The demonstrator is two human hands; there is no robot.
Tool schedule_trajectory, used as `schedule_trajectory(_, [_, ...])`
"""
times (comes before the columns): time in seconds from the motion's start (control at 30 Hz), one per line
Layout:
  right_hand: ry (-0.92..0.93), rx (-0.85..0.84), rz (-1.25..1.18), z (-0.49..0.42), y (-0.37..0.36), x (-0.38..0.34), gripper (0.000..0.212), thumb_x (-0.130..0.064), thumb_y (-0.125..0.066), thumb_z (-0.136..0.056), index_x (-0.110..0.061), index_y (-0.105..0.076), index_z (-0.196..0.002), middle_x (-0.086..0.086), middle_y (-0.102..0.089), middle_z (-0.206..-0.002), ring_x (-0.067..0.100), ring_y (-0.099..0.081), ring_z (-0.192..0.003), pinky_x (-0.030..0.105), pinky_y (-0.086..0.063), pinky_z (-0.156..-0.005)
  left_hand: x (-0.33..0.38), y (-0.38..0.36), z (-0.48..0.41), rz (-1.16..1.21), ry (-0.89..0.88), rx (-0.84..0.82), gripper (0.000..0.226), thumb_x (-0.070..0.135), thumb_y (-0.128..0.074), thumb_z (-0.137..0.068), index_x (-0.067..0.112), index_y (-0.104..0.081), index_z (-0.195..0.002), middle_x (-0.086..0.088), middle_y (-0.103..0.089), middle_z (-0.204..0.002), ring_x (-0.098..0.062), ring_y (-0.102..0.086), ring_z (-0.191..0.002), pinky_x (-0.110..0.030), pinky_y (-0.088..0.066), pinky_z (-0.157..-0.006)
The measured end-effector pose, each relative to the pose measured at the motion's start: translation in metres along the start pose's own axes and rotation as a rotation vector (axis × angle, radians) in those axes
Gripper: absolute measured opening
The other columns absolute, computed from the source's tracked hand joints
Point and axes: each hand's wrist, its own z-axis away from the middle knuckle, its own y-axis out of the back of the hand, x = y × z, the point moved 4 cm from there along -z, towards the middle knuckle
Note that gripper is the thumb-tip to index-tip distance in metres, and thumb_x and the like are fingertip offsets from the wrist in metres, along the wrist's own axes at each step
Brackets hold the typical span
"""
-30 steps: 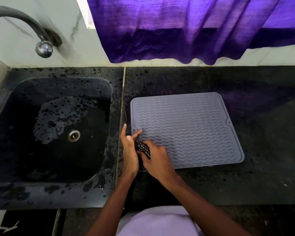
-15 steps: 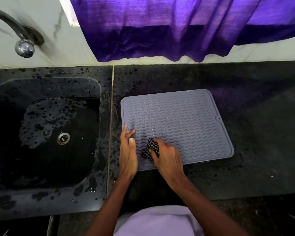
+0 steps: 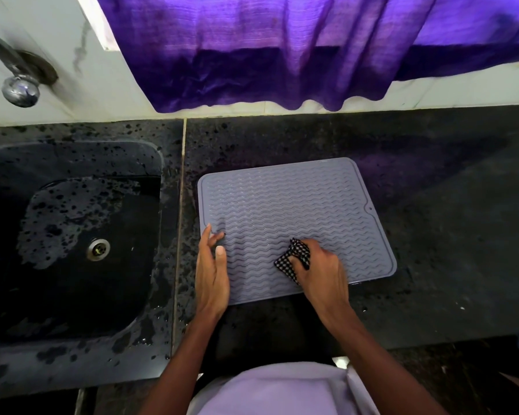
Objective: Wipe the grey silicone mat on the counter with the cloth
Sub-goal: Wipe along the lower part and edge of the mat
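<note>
The grey silicone mat, ribbed with wavy lines, lies flat on the black counter right of the sink. My right hand is closed around a bunched black-and-white checked cloth and presses it on the mat's near middle. Along the mat's near left edge rests my left hand, fingers spread and flat, holding nothing. Part of the cloth is hidden inside my right fist.
A black sink with a drain and water spots fills the left. A chrome tap juts from the wall at top left. A purple curtain hangs over the counter's back edge. Droplets speckle the counter around the mat.
My right hand has slid the cloth rightward across the mat, away from the left hand. My left hand has stayed on the mat's left edge. The camera view shifted slightly.
</note>
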Motion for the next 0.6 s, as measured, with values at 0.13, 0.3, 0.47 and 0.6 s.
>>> schedule_trajectory(0.13, [-0.053, -0.005, 0.017, -0.004, 0.012, 0.015, 0.036, -0.032, -0.067, -0.087, -0.021, -0.056, -0.120, 0.008, -0.071, -0.092, 0.028, -0.067, -0.085, 0.035, -0.051, -0.068, -0.002, -0.002, -0.001, -0.018, -0.010, 0.006, 0.055, 0.059, -0.027, -0.098, 0.040, -0.021, -0.150, 0.009, -0.053, -0.141, 0.011, -0.041, -0.130, -0.014, -0.027, -0.107])
schedule_trajectory(0.3, [-0.095, 0.006, 0.072, -0.014, 0.032, 0.040, 0.031, -0.030, -0.067, -0.087, -0.018, -0.058, -0.114, 0.009, -0.071, -0.091, 0.031, -0.067, -0.085, 0.037, -0.051, -0.068, -0.005, -0.002, -0.001, -0.078, -0.044, 0.017, 0.054, 0.055, -0.028, -0.100, 0.037, -0.024, -0.151, 0.005, -0.054, -0.141, -0.006, -0.046, -0.132, -0.031, -0.031, -0.113])
schedule_trajectory(0.47, [-0.127, 0.007, 0.122, -0.026, 0.051, 0.063, 0.032, -0.030, -0.067, -0.087, -0.015, -0.059, -0.114, 0.014, -0.071, -0.093, 0.034, -0.066, -0.087, 0.038, -0.051, -0.069, -0.002, -0.003, 0.002, -0.141, -0.057, 0.048, 0.058, 0.052, -0.029, -0.100, 0.024, -0.032, -0.151, 0.007, -0.053, -0.141, -0.010, -0.047, -0.131, -0.035, -0.034, -0.112])
schedule_trajectory(0.6, [-0.179, 0.018, 0.167, -0.034, 0.067, 0.091, 0.033, -0.032, -0.066, -0.087, -0.019, -0.058, -0.116, 0.017, -0.070, -0.097, 0.039, -0.066, -0.089, 0.044, -0.055, -0.074, -0.002, -0.005, 0.003, -0.226, -0.096, 0.046, 0.056, 0.050, -0.034, -0.100, 0.020, -0.040, -0.147, 0.008, -0.051, -0.141, -0.014, -0.046, -0.133, -0.042, -0.035, -0.115])
